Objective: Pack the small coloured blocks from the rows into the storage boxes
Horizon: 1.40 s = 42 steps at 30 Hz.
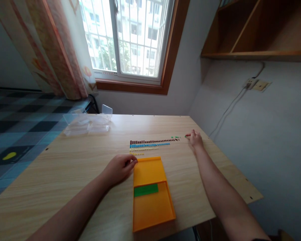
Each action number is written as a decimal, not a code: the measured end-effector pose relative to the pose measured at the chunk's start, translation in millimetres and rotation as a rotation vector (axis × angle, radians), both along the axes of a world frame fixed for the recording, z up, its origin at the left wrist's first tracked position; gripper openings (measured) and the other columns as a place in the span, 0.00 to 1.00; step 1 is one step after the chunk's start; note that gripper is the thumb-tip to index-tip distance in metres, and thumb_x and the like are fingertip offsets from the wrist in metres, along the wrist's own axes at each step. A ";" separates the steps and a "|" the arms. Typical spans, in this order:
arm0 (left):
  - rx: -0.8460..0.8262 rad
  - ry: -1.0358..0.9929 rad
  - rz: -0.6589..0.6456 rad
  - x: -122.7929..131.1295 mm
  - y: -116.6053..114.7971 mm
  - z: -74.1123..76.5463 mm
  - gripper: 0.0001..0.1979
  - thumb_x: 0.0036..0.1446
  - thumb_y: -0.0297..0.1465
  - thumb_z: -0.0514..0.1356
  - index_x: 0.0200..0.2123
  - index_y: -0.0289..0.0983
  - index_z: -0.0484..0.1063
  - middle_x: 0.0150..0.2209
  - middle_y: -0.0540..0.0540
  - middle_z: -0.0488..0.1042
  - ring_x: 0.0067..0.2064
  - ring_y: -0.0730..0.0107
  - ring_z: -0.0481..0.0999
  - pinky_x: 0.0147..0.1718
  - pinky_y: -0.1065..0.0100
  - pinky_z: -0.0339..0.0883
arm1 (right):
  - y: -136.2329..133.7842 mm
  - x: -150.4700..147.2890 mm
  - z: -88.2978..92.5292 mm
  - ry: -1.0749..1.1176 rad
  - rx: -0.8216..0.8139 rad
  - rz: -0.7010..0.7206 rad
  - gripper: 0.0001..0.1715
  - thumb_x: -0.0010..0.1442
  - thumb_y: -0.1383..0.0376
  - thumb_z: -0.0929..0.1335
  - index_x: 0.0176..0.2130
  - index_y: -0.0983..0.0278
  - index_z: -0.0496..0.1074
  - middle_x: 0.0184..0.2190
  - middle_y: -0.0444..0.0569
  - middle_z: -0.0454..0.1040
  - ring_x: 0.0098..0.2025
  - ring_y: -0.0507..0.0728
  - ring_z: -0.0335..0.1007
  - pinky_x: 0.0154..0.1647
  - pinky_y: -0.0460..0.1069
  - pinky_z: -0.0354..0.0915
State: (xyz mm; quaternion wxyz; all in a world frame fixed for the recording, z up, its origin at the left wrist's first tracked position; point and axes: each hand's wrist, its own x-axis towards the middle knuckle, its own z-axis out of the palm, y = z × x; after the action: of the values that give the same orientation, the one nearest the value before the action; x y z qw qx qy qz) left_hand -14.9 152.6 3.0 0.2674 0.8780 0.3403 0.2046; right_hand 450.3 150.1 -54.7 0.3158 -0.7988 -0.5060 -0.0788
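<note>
My right hand (195,139) reaches over the right part of the table, thumb and finger pinched on a small green piece (186,136). Left of it lie a few more tiny green pieces (176,137). Several rows of small pieces run across the table: a dark brown row (150,141), a blue row (150,145) and yellow pieces (139,154). My left hand (121,166) is closed, its fingertips at the far left corner of an orange tray (153,212). Whether it grips anything is hidden. A green strip (145,190) lies across the inside of the tray.
Clear plastic boxes (87,125) with raised lids stand at the table's far left. The wooden table (65,174) meets a white wall on the right, where a cable hangs from a socket (251,83). A checked bed (27,124) lies left, below a curtain and window.
</note>
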 end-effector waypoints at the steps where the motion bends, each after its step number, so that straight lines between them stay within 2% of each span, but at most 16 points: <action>1: -0.004 0.001 0.003 -0.2 0.5 -0.6 0.15 0.64 0.37 0.54 0.34 0.37 0.79 0.22 0.51 0.72 0.25 0.71 0.67 0.27 0.69 0.56 | -0.1 3.1 -1.9 0.032 -0.001 -0.027 0.39 0.77 0.55 0.48 0.39 0.68 0.80 0.45 0.61 0.79 0.54 0.63 0.72 0.58 0.61 0.66; 4: -0.007 -0.005 0.015 -0.4 1.8 -1.9 0.16 0.64 0.38 0.54 0.34 0.37 0.79 0.22 0.51 0.72 0.25 0.71 0.66 0.27 0.70 0.55 | 2.4 6.5 -7.2 0.092 -0.028 -0.076 0.19 0.73 0.55 0.65 0.47 0.66 0.77 0.50 0.54 0.77 0.53 0.60 0.74 0.56 0.60 0.69; 5: -0.005 -0.007 0.017 -0.4 2.2 -2.2 0.16 0.64 0.38 0.54 0.34 0.37 0.79 0.22 0.51 0.72 0.25 0.71 0.66 0.26 0.70 0.55 | 3.3 6.3 -8.6 0.099 -0.035 -0.076 0.16 0.71 0.56 0.68 0.49 0.65 0.76 0.52 0.53 0.76 0.54 0.60 0.73 0.57 0.61 0.69; 9: 0.007 -0.014 0.016 -0.2 3.2 -2.8 0.17 0.64 0.38 0.54 0.33 0.37 0.79 0.22 0.50 0.72 0.25 0.71 0.67 0.27 0.70 0.56 | 3.8 3.5 -12.2 0.113 -0.066 -0.055 0.14 0.69 0.59 0.70 0.51 0.64 0.76 0.59 0.54 0.72 0.60 0.63 0.69 0.62 0.64 0.66; 15: 0.020 -0.004 0.003 -0.4 1.5 0.1 0.15 0.64 0.37 0.54 0.33 0.37 0.79 0.22 0.51 0.72 0.25 0.71 0.67 0.27 0.70 0.56 | 1.3 3.3 -12.3 0.157 -0.092 -0.064 0.13 0.67 0.60 0.72 0.49 0.64 0.77 0.61 0.54 0.71 0.62 0.63 0.67 0.64 0.64 0.64; 21: 0.108 0.025 -0.028 0.6 -4.6 7.3 0.13 0.64 0.34 0.55 0.34 0.39 0.79 0.22 0.51 0.72 0.25 0.70 0.68 0.28 0.70 0.57 | 2.1 0.2 -11.3 0.244 -0.068 -0.065 0.16 0.69 0.59 0.70 0.52 0.65 0.75 0.55 0.54 0.74 0.55 0.62 0.73 0.58 0.62 0.70; 28: 0.178 0.036 -0.050 1.4 -11.2 8.0 0.12 0.66 0.33 0.56 0.34 0.40 0.78 0.27 0.49 0.77 0.27 0.70 0.72 0.29 0.69 0.58 | -11.5 -10.0 -7.7 0.396 0.065 0.008 0.15 0.69 0.57 0.70 0.48 0.66 0.75 0.46 0.51 0.78 0.46 0.58 0.76 0.49 0.58 0.74; 32: 0.225 0.037 -0.078 1.9 -15.9 10.9 0.11 0.66 0.31 0.56 0.34 0.40 0.77 0.27 0.50 0.77 0.27 0.71 0.72 0.28 0.70 0.58 | -23.5 -23.6 7.2 0.498 0.185 0.088 0.20 0.65 0.52 0.72 0.42 0.68 0.77 0.38 0.51 0.80 0.41 0.57 0.78 0.47 0.56 0.74; 36: 0.298 0.054 -0.187 5.1 -23.6 17.2 0.09 0.64 0.31 0.57 0.35 0.40 0.77 0.29 0.49 0.77 0.29 0.69 0.73 0.30 0.69 0.61 | -38.4 -43.0 36.1 0.588 0.231 0.256 0.28 0.53 0.45 0.75 0.39 0.67 0.80 0.32 0.54 0.81 0.34 0.58 0.77 0.39 0.54 0.74; 39: 0.351 0.087 -0.284 8.4 -29.1 21.1 0.09 0.66 0.34 0.57 0.38 0.40 0.78 0.34 0.46 0.79 0.36 0.64 0.75 0.35 0.65 0.65 | -54.2 -63.7 59.2 0.628 0.177 0.408 0.28 0.48 0.44 0.77 0.36 0.65 0.80 0.29 0.50 0.80 0.28 0.55 0.74 0.31 0.50 0.72; 42: 0.336 0.145 -0.333 10.3 -32.4 22.9 0.09 0.66 0.35 0.59 0.41 0.41 0.78 0.36 0.46 0.80 0.38 0.62 0.77 0.38 0.63 0.67 | -73.4 -93.9 78.9 0.645 0.025 0.623 0.24 0.44 0.48 0.81 0.30 0.64 0.79 0.24 0.47 0.77 0.25 0.53 0.71 0.26 0.48 0.69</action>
State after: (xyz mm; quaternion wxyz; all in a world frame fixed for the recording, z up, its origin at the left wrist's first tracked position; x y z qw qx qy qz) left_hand -4.6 120.2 25.9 0.1224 0.9665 0.1702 0.1480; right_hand 356.4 76.8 24.2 0.4758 -0.5881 -0.5971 0.2668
